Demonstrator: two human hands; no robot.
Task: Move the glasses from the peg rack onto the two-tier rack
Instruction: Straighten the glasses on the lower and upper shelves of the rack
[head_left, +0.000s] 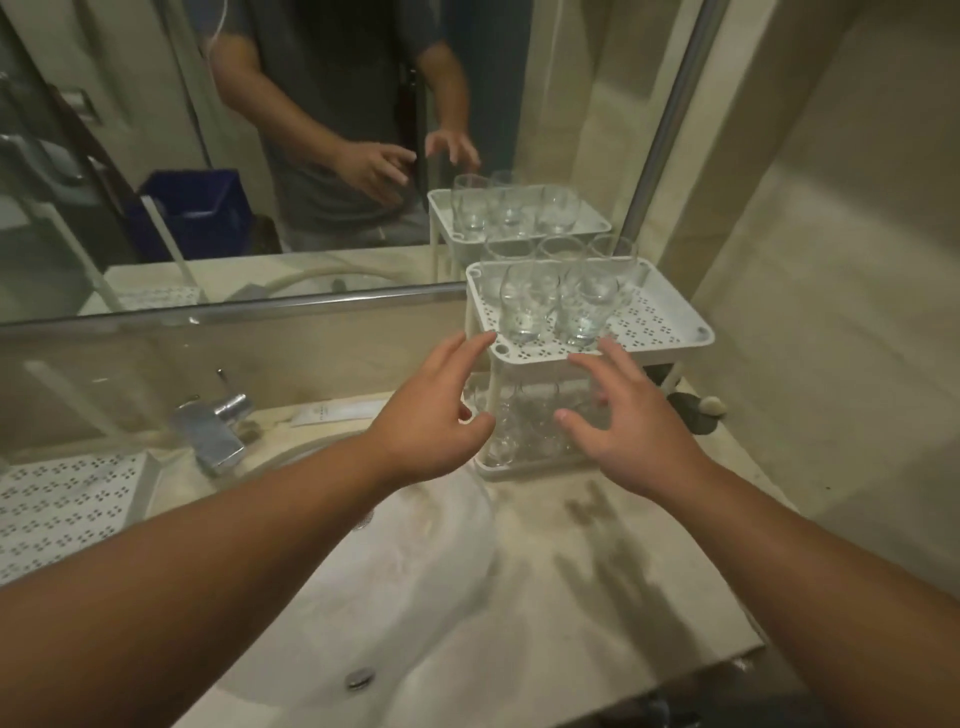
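A white two-tier rack (670, 319) stands on the counter against the mirror, right of the sink. Several clear glasses (524, 306) stand on its perforated top tier, and more glasses (540, 426) fill the lower tier. My left hand (436, 410) hovers in front of the rack's left corner, fingers spread and relaxed, holding nothing. My right hand (628, 421) is held open in front of the lower tier, fingers spread, also holding nothing. Part of a white perforated tray (67, 499) shows at the left edge; I see no pegs on it.
A white sink basin (395, 587) lies below my arms, with a chrome faucet (218, 426) behind it. The mirror (260, 156) reflects a person, the rack and a blue bin. Dark round objects (696, 410) sit right of the rack. A tiled wall rises at right.
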